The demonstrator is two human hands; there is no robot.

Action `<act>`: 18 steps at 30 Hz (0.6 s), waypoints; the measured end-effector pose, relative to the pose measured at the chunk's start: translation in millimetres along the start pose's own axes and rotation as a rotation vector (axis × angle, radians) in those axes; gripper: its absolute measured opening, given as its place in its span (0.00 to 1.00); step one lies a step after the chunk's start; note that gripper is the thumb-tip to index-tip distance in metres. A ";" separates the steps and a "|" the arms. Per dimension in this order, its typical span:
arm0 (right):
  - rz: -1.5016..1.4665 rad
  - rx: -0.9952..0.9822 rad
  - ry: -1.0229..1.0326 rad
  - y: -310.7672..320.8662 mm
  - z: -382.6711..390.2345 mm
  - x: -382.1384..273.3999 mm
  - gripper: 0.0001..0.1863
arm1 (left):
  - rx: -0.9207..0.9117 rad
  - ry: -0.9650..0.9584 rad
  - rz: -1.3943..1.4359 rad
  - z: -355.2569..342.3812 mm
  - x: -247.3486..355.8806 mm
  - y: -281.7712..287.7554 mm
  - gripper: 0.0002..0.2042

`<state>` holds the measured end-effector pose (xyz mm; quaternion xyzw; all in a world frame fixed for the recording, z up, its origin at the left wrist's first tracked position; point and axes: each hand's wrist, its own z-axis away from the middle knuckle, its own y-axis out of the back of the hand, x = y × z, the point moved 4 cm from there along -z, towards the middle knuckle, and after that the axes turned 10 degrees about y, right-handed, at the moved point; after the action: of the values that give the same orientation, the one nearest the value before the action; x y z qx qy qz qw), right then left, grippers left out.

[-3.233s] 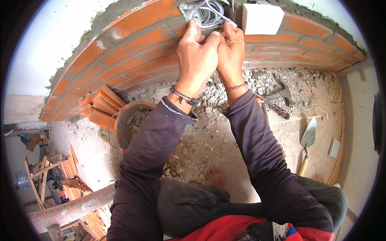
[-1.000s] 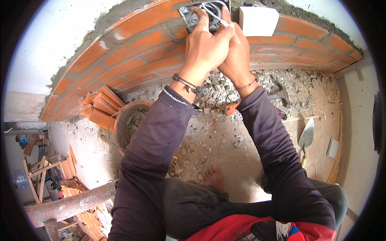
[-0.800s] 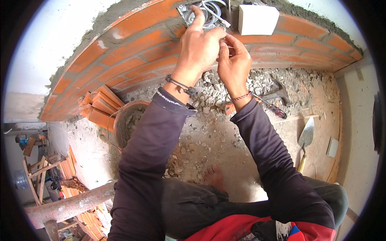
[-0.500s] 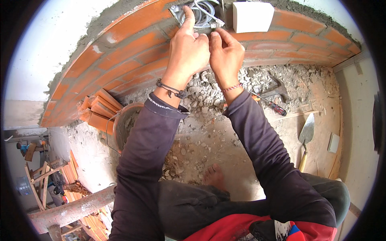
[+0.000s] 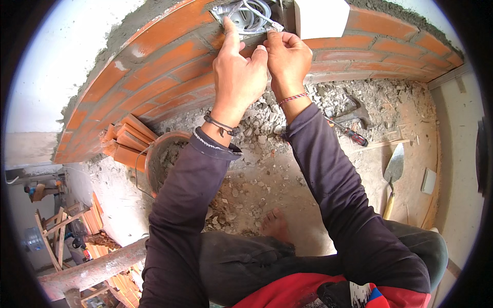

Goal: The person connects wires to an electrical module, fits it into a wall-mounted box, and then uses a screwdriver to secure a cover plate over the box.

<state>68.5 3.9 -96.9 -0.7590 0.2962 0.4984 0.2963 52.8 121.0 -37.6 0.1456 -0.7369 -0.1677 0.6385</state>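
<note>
A metal wall box [image 5: 221, 10] is set into the curved brick wall [image 5: 174, 77] at the top, with a coil of grey cable [image 5: 264, 11] inside. My left hand [image 5: 238, 74] is just below it, index finger stretched to the box's lower left edge, thumb apart and no object visible in it. My right hand [image 5: 289, 56] pinches at the lower right edge, just under the light-coloured cable end [image 5: 278, 26]. What lies between those fingertips is hidden. Right of the box, a white square block or cover [image 5: 321, 19] sits against the wall.
Rubble [image 5: 262, 126] lies along the wall's foot. On the right are a hammer [image 5: 354, 113], a screwdriver [image 5: 355, 136], a trowel [image 5: 393, 169] and a small white plate [image 5: 427, 181]. A mortar bucket [image 5: 154, 164] and stacked bricks [image 5: 131, 138] stand left.
My left index finger has moved down and left from inside the box to its lower edge. My right hand has shifted slightly upward, still pinching. The view has shifted slightly.
</note>
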 end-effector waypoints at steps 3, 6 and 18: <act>-0.027 -0.009 0.005 0.9 1.4 -2.2 0.13 | -0.015 0.035 0.099 2.6 -2.6 -0.3 0.42; -0.059 0.017 0.032 1.8 0.3 2.5 0.13 | -0.035 0.067 0.103 2.8 -1.8 -4.4 0.41; 0.142 -0.052 0.191 6.0 -6.6 -17.8 0.11 | 0.045 0.033 -0.013 4.7 -1.3 -6.2 0.39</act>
<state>62.0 -2.2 -79.1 -0.7876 0.3630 0.4509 0.2111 48.4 116.2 -42.0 0.1673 -0.7289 -0.1528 0.6460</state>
